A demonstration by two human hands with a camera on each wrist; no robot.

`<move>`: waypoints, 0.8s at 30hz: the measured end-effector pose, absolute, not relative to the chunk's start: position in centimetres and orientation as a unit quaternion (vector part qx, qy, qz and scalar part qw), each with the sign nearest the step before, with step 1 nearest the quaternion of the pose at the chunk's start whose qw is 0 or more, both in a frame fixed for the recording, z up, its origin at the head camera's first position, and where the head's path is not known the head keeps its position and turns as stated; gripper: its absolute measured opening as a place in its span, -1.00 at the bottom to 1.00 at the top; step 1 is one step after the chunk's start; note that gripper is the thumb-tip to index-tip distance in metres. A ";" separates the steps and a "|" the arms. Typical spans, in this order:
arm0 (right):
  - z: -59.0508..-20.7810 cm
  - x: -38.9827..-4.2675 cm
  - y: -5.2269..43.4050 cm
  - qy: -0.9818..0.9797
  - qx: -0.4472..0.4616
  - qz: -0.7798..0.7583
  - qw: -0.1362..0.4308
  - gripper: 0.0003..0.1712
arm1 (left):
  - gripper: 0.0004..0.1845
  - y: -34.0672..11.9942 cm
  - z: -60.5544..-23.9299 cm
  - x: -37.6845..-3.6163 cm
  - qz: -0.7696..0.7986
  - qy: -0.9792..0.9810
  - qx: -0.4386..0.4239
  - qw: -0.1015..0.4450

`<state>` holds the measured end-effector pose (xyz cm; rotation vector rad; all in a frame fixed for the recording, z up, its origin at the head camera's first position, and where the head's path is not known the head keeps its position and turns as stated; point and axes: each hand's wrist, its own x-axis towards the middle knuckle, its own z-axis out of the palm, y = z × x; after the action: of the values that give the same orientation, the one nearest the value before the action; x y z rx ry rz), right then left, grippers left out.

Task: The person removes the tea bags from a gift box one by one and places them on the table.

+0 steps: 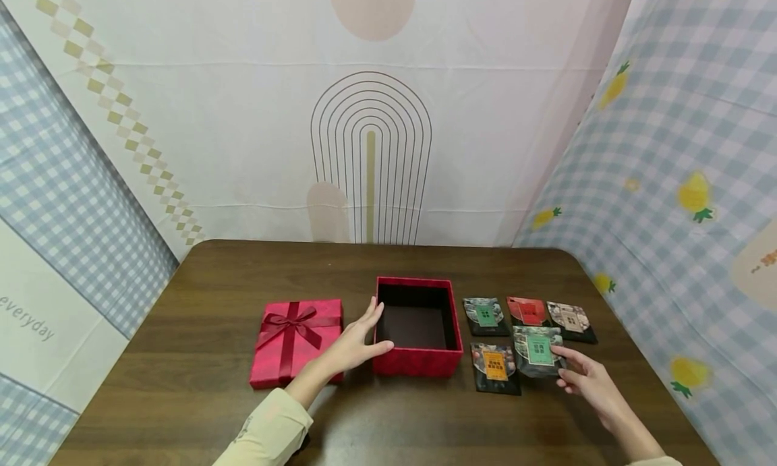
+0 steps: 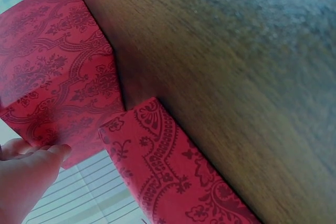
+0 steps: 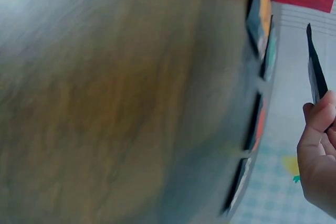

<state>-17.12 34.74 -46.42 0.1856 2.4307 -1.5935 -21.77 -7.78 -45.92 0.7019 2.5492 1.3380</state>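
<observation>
An open red box (image 1: 417, 363) with a dark inside stands mid-table. My left hand (image 1: 359, 341) rests against its left side, fingers straight along the wall and thumb at the near left corner. The left wrist view shows that hand (image 2: 29, 177) at the edge of the box's patterned wall (image 2: 58, 72). My right hand (image 1: 585, 382) pinches the right edge of a dark packet with a green label (image 1: 539, 351) between thumb and fingers. Seen edge-on in the right wrist view, this packet (image 3: 316, 66) is raised off the table.
Left of the box lies its red lid (image 1: 273, 344) with a dark ribbon bow. Around the held packet lie an orange-labelled packet (image 1: 495, 368), another green-labelled one (image 1: 485, 316), a red one (image 1: 527, 311) and a pale-labelled one (image 1: 572, 320). All are on the brown wooden table (image 1: 182, 385).
</observation>
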 end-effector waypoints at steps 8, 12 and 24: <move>-47.3 -17.1 36.5 0.865 0.079 -0.476 0.139 -0.46 | -0.17 -7.7 -45.8 -21.8 0.450 0.857 0.236 0.087; -47.7 -17.1 36.9 0.879 0.064 -0.448 0.149 -0.48 | -0.16 -7.8 -45.8 -21.7 0.446 0.859 0.234 0.086; -48.4 -17.8 36.8 0.950 0.005 -0.289 0.121 -0.55 | -0.15 -7.8 -45.8 -21.8 0.446 0.860 0.231 0.089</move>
<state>-17.80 36.78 -48.36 0.0149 2.7732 -0.8438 -21.75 -7.81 -45.81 0.6869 2.5585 1.3270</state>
